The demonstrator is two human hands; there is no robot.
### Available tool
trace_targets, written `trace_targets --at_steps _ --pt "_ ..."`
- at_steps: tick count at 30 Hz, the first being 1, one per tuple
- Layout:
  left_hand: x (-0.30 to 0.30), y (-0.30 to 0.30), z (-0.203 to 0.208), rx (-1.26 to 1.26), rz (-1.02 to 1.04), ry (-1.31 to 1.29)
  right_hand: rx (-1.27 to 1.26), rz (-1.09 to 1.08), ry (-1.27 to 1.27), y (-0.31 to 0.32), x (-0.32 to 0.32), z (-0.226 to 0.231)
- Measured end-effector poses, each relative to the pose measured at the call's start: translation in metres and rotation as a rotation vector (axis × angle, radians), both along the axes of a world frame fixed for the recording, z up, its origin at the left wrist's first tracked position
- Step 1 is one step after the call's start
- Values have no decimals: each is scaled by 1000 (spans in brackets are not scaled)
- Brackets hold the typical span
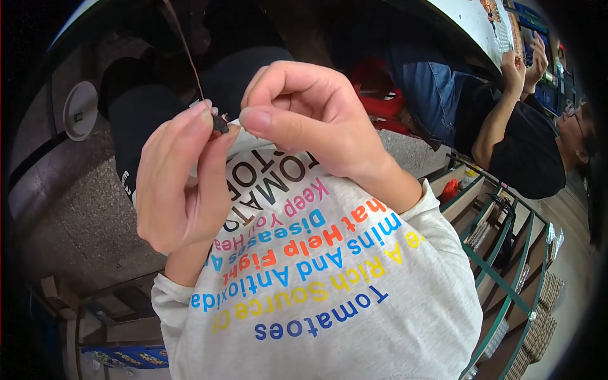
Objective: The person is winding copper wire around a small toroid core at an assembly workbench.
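Note:
My left hand (183, 177) is closed, pinching a small black part (220, 124) between thumb and fingertips. A thin copper-coloured wire (190, 58) runs from the fingertips up toward the top edge. Short, fine copper strands stick out at the part's right side. My right hand (313, 117) is held just right of the part, thumb and fingers bent together with the thumb tip close beside those strands. Whatever lies in that pinch is too small to make out. Both hands are raised in front of my printed light grey shirt (354, 272).
A co-worker (519, 145) in a dark top sits at the right, both hands raised by a white table (465, 25). Below that person stand a red stool (380, 95) and a green-framed rack (500, 285) with stacked trays. A round white disc (81, 111) is at the left.

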State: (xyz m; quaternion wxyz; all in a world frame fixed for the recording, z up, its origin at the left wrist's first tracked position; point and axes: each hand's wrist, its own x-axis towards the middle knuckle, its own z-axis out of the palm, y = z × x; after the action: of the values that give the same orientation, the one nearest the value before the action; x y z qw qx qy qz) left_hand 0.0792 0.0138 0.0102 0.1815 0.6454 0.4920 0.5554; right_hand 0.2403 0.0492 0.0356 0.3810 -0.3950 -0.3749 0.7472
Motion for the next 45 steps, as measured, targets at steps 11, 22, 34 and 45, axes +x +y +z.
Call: trace_targets --at_steps 11,22,34,45 --pt "6 -1 -10 -99 -66 -490 103 -75 11 -9 -3 -10" --pt "1 1 -9 -211 -145 -829 846 -205 -350 -9 -8 -6" --pt "-3 4 -5 -228 -173 -890 912 -246 -435 -10 -10 -3" --pt "-14 7 -6 -313 -109 -966 1146 -192 -359 -23 -15 6"
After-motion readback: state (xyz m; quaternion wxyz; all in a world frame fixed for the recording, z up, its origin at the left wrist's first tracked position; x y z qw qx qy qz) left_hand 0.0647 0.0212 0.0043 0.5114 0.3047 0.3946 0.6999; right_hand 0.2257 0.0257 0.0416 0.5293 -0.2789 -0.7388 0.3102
